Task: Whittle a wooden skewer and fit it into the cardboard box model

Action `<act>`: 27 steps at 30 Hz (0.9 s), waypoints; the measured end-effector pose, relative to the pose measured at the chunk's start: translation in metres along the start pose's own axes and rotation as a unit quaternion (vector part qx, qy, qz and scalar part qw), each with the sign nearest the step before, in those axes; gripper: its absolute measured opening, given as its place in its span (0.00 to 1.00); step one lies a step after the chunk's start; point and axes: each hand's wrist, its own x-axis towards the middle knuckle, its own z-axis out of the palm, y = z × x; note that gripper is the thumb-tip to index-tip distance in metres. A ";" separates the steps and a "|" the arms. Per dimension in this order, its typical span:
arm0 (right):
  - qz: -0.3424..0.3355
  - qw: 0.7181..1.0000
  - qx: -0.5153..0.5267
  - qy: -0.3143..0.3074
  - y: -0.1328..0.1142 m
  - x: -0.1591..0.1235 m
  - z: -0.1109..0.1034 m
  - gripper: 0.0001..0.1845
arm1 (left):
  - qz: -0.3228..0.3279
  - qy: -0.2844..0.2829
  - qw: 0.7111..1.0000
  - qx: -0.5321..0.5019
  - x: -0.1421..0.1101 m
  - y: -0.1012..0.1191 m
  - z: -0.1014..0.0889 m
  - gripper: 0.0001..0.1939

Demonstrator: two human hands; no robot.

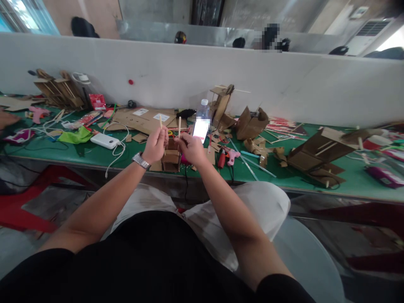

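Observation:
My left hand [155,145], with a metal watch on its wrist, is closed around a thin wooden stick [160,121] that points upward. A second wooden stick [179,124] stands upright in the pinched fingers of my right hand [192,149]. The two sticks are apart and roughly parallel. Below and between my hands sits a small cardboard box [171,161] at the bench's front edge, partly hidden by my fingers. Just beyond my right hand a phone with a lit screen [201,128] leans near a clear plastic bottle [203,110].
A pink glue gun [232,156] lies right of my hands on the green bench [132,159]. Flat cardboard [139,118] and a white power bank [104,141] with a cable lie left. Cardboard constructions [322,147] stand at the right. Another person's hand [8,120] shows at the far left.

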 end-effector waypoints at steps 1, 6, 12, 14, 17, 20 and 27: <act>0.004 1.000 0.003 0.000 0.001 0.000 0.000 0.21 | 0.000 0.001 1.000 0.001 0.000 0.000 0.000 0.22; 0.021 1.000 0.013 0.003 0.003 0.001 0.003 0.23 | 0.002 0.002 1.000 0.002 0.000 0.000 0.000 0.22; 0.022 1.000 0.016 -0.008 0.004 0.001 0.000 0.22 | -0.002 -0.001 1.000 -0.001 0.000 -0.001 -0.001 0.22; 0.018 1.000 0.013 -0.013 0.006 0.001 -0.003 0.20 | -0.003 -0.005 1.000 -0.002 0.000 -0.002 -0.002 0.22; 0.016 1.000 0.012 -0.018 0.009 0.002 -0.006 0.18 | -0.004 -0.012 1.000 -0.002 0.000 -0.006 -0.003 0.22; 0.022 1.000 0.007 -0.010 0.009 0.003 -0.005 0.20 | -0.003 -0.015 1.000 0.004 0.000 -0.007 -0.004 0.21; 0.049 0.999 -0.007 0.022 0.002 0.002 0.001 0.27 | 0.009 -0.021 0.999 0.023 -0.001 -0.005 -0.004 0.20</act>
